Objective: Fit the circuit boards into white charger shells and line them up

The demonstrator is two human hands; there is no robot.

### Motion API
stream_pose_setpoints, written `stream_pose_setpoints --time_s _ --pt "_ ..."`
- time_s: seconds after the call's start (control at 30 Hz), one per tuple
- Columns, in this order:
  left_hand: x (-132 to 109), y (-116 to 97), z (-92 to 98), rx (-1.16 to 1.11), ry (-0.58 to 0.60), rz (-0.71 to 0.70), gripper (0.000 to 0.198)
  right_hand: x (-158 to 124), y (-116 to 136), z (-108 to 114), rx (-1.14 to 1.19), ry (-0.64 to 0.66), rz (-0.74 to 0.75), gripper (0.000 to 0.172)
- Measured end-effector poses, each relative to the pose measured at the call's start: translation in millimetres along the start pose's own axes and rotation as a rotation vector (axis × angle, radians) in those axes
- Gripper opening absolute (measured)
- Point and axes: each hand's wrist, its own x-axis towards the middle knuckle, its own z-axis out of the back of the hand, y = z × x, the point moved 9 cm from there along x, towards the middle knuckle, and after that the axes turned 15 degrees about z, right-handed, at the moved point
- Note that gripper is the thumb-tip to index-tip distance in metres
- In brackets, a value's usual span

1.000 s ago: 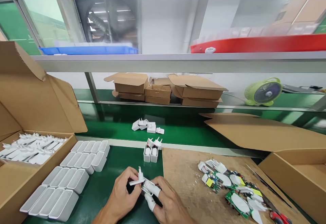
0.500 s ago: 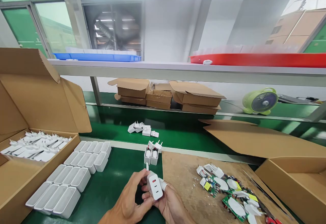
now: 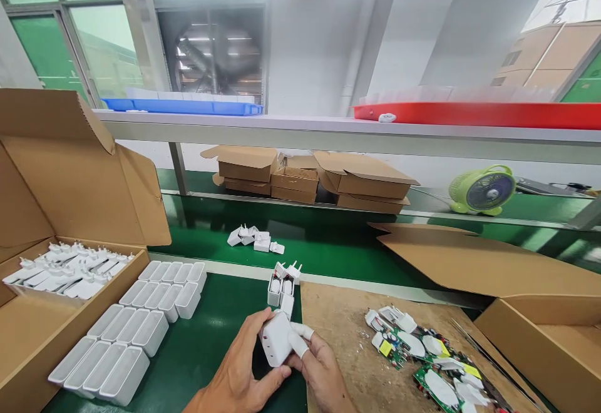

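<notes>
White plastic fills your grip: the charger (image 3: pixel 277 340) sits low in the middle of the view, above the green mat (image 3: pixel 201 350) and just left of the brown board (image 3: pixel 338 331), with both hands wrapped around it. Your left hand (image 3: pixel 244 372) cups it from below and the side, thumb pressed along its lower edge, while your right hand (image 3: pixel 319 369) grips it from the right, two fingertips in white finger cots (image 3: pixel 297 338) laid across its face. Half a second ago the port face with its red insert looked up at you — now the body has turned, and a plain white side with two small holes shows instead. A second ago you were holding only a flat plug piece with its pins standing up; that piece is no longer seen apart from the body. The two finished chargers (image 3: pixel 282 281) stand just beyond your fingers at the mat's far edge, where they stood before. On the belt (image 3: pixel 328 238) behind them, the small cluster of white parts (image 3: pixel 253 239) has drifted left since the earlier views. The rows of white shells (image 3: pixel 141 325) to your left and the circuit boards (image 3: pixel 422 356) on the brown board lie unchanged — as do the plug pieces (image 3: pixel 66 269) in the open carton (image 3: pixel 70 169).
</notes>
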Motion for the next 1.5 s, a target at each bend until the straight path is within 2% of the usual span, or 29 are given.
stream_pose_setpoints --time_s 0.1,0.17,0.23,0.3,0.37,0.43,0.53,0.6,0.67,0.77,0.83,0.93,1.07,1.23,1.33,1.5 --pt "4.7 21.8 -5.0 -0.094 0.056 0.197 0.098 0.1 13.1 5.2 -0.313 0.06 0.16 0.055" --pt "7.4 30.4 -9.7 -0.153 0.11 0.302 0.095 -3.8 16.2 6.1 -0.469 0.094 0.242 0.047" --pt "9.6 30.3 -11.6 -0.155 0.14 0.329 0.069 -7.8 13.0 8.0 -0.488 0.087 0.266 0.044" --pt "11.5 24.5 -6.4 -0.116 0.097 0.283 0.034 -9.6 10.3 11.0 -0.454 0.048 0.266 0.047" --pt "11.3 19.0 1.8 -0.075 0.02 0.223 0.022 -8.7 12.4 10.6 -0.428 0.034 0.257 0.053" --pt "9.7 18.9 6.5 -0.051 -0.016 0.208 0.028 -6.3 17.2 5.2 -0.408 0.072 0.217 0.052" --pt "7.4 23.8 4.0 -0.017 0.038 0.22 0.034 -5.2 25.5 -10.4 -0.367 0.201 0.135 0.044" --pt "6.1 21.8 1.3 0.024 0.078 0.159 0.035 -7.5 29.4 -21.0 -0.36 0.287 0.113 0.037" --pt "4.7 16.6 -0.8 0.07 0.102 0.067 0.038 -10.4 31.0 -26.1 -0.459 0.337 0.134 0.032" --pt "3.2 9.7 -4.7 0.132 0.134 -0.019 0.057 -13.3 34.2 -26.7 -0.72 0.36 0.241 0.031" --pt "3.4 7.0 -8.6 0.178 0.172 -0.023 0.067 -14.8 35.7 -28.5 -0.777 0.393 0.3 0.03" --pt "4.7 6.6 -14.8 0.209 0.272 0.021 0.065 -13.8 33.7 -28.0 -0.694 0.447 0.283 0.027" --pt "9.3 13.7 -9.8 0.172 0.309 0.091 0.061 -4.5 29.8 -8.6 -0.538 0.336 0.166 0.034" --pt "14.8 34.3 2.5 0.071 0.236 0.237 0.069 -0.4 39.4 3.3 -0.601 0.245 0.323 0.025" --pt "15.9 37.7 8.8 0.015 0.15 0.261 0.062 -5.8 46.5 2.6 -0.601 0.196 0.441 0.026" --pt "14.6 35.6 13.5 -0.018 0.049 0.191 0.069 -21.1 67.2 -16.9 -0.689 0.286 0.704 0.033"
